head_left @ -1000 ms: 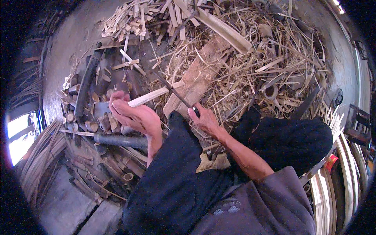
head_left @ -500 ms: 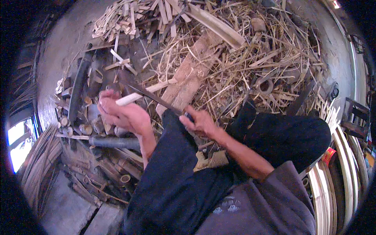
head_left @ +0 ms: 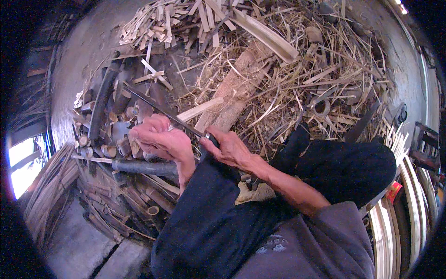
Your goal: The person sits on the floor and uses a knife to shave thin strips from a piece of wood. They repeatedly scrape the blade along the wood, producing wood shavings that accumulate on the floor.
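Note:
My left hand (head_left: pixel 163 138) is closed around the near end of a pale bamboo strip (head_left: pixel 200 109). The strip's far end points right, over a wooden block (head_left: pixel 232 79). In my right hand (head_left: pixel 228 148) is the handle of a knife, and its long dark blade (head_left: pixel 155 106) slants up to the left. The blade crosses the strip close to my left fingers; whether it touches the strip I cannot tell. My fingers hide the end of the strip. Both hands are just beyond my bent left knee (head_left: pixel 209 176).
Shavings (head_left: pixel 288 93) cover the ground around the block, with a wide split bamboo piece (head_left: pixel 265 35) on top. Short cut slats (head_left: pixel 148 25) are heaped at the far left. Dark bamboo poles (head_left: pixel 101 104) and cut lengths lie left; long pale strips (head_left: pixel 385 237) stand at right.
My left hand has come nearer the knife, and the blade now crosses the strip close to my fingers. The whole view has shifted slightly.

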Tool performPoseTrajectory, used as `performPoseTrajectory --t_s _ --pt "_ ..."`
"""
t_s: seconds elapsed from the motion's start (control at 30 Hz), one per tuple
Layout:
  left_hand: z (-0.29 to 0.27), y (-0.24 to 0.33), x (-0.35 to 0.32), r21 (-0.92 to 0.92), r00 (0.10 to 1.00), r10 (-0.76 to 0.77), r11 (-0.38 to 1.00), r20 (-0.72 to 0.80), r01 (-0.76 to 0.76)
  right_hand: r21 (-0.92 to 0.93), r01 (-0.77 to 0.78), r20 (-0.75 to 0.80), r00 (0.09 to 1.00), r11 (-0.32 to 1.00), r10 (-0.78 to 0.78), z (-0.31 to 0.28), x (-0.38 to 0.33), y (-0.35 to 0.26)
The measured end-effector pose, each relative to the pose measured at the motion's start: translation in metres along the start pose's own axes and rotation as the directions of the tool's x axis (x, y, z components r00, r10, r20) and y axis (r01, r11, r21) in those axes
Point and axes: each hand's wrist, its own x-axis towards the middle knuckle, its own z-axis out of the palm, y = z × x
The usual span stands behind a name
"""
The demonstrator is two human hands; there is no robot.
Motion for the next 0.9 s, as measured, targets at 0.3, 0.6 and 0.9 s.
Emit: performPoseTrajectory --t_s 0.3,0.6,0.9 --pt "0.004 -0.005 0.007 0.152 0.998 0.070 0.986 0.002 -0.070 -0.161 -0.393 -0.119 0.918 0.905 0.378 -0.025 -0.014 0.107" --pt "-0.004 -0.007 0.015 0.069 0.996 0.068 0.996 -0.065 -0.064 -0.234 -0.277 -0.099 0.960 0.932 0.261 -0.012 -0.014 0.093" --pt "-0.010 -0.032 0.021 -0.122 0.999 -0.042 0.992 0.016 0.044 -0.205 -0.329 -0.271 0.924 0.922 0.269 -0.015 -0.019 0.152"
